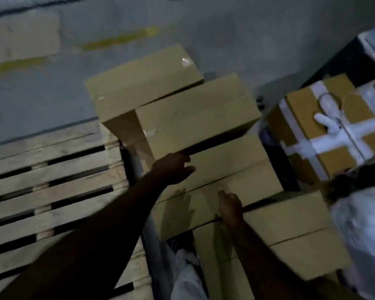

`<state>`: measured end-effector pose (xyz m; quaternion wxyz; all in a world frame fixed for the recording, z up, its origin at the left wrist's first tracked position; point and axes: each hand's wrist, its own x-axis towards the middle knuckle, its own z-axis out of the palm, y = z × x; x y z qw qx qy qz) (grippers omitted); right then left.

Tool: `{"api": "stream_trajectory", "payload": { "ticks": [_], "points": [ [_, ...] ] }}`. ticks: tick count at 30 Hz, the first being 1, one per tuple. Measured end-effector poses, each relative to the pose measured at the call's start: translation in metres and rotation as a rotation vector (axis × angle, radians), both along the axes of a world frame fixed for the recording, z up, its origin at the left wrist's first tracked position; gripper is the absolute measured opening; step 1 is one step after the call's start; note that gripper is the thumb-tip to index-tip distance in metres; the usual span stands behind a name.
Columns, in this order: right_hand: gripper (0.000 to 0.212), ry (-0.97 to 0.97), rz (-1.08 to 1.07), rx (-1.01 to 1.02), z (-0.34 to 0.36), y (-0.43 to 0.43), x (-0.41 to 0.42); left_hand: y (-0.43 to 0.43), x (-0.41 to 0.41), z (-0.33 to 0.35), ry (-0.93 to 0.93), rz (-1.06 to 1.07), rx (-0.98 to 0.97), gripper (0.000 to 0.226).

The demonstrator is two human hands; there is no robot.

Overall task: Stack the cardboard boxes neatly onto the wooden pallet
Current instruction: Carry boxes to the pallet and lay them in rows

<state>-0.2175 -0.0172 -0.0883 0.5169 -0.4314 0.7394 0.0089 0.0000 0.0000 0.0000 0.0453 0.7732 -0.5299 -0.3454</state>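
Cardboard box (247, 169), in the row just right of the wooden pallet (52, 180), appears at pickup: left hand (173, 167) and right hand (230, 206) rest straight-fingered on top; next, grip opposite edges.

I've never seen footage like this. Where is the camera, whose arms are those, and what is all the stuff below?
No machine here: a person wears a camera on the head, so this single picture looks down along their own arms. Left lies a wooden pallet. Beside it runs a row of cardboard boxes. The left hand reaches over the middle box, fingers relaxed; the right hand rests flat on its near edge. Nothing is lifted. A taped box sits further right.
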Motion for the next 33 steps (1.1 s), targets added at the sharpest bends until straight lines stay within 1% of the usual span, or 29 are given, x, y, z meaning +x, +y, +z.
{"api": "stream_trajectory", "payload": {
  "ticks": [4,6,7,8,10,12,13,14,15,16,17,18,19,20,24,27,28,31,33],
  "points": [
    [0.072,-0.023,-0.332,0.062,-0.055,0.02,-0.017,-0.022,-0.009,-0.059,-0.03,-0.032,0.081,0.052],
    [0.073,0.008,-0.426,0.059,-0.066,0.027,-0.022,-0.026,-0.013,-0.087,-0.024,-0.017,0.116,0.048],
    [0.068,0.033,-0.448,0.04,-0.075,0.029,-0.024,-0.026,-0.013,-0.099,-0.026,-0.012,0.122,0.045],
    [0.059,0.064,-0.444,0.036,-0.07,0.027,-0.02,-0.026,-0.013,-0.107,-0.041,-0.018,0.132,0.042],
    [0.04,0.073,-0.384,0.024,-0.078,0.027,-0.019,-0.027,-0.01,-0.121,-0.066,-0.016,0.16,0.043],
    [0.03,0.007,-0.396,0.117,-0.076,0.017,-0.006,-0.03,-0.004,-0.13,-0.083,-0.022,0.181,0.047],
    [0.028,0.044,-0.373,0.152,-0.084,0.015,-0.005,-0.031,-0.001,-0.134,-0.084,-0.012,0.193,0.05],
    [0.027,0.006,-0.43,0.222,-0.093,0.012,-0.006,-0.033,0.002,-0.135,-0.08,0.005,0.202,0.053],
    [0.028,-0.063,-0.435,0.264,-0.098,0.007,-0.005,-0.035,0.004,-0.136,-0.064,0.025,0.201,0.058],
    [0.029,-0.056,-0.39,0.287,-0.096,0.003,-0.002,-0.037,0.005,-0.137,-0.037,0.054,0.192,0.063],
    [0.031,-0.051,-0.42,0.313,-0.097,0.002,-0.001,-0.039,0.006,-0.137,-0.009,0.082,0.179,0.067],
    [0.03,-0.094,-0.56,0.339,-0.096,0.001,-0.002,-0.039,0.006,-0.136,0.011,0.097,0.17,0.072],
    [0.028,-0.131,-0.624,0.342,-0.09,0.002,-0.003,-0.039,0.006,-0.136,0.019,0.1,0.172,0.075],
    [0.029,-0.152,-0.63,0.322,-0.079,0.003,-0.004,-0.037,0.006,-0.135,0.018,0.1,0.19,0.078],
    [0.039,-0.107,-0.537,0.155,-0.049,0.014,-0.01,-0.021,0.007,-0.119,-0.035,0.078,0.191,0.087],
    [0.07,0.052,-0.569,0.047,-0.022,0.024,-0.012,-0.005,0.011,-0.09,-0.022,0.086,0.166,0.087],
    [0.076,0.086,-0.586,-0.002,-0.013,0.029,-0.013,0.001,0.013,-0.078,-0.016,0.084,0.156,0.087],
    [0.081,0.024,-0.6,-0.09,0.013,0.05,-0.015,0.023,0.016,-0.038,0.068,0.074,0.072,0.089],
    [0.082,-0.011,-0.587,-0.121,0.037,0.066,-0.015,0.041,0.015,-0.011,0.113,0.107,0.039,0.085]
  ]
}}
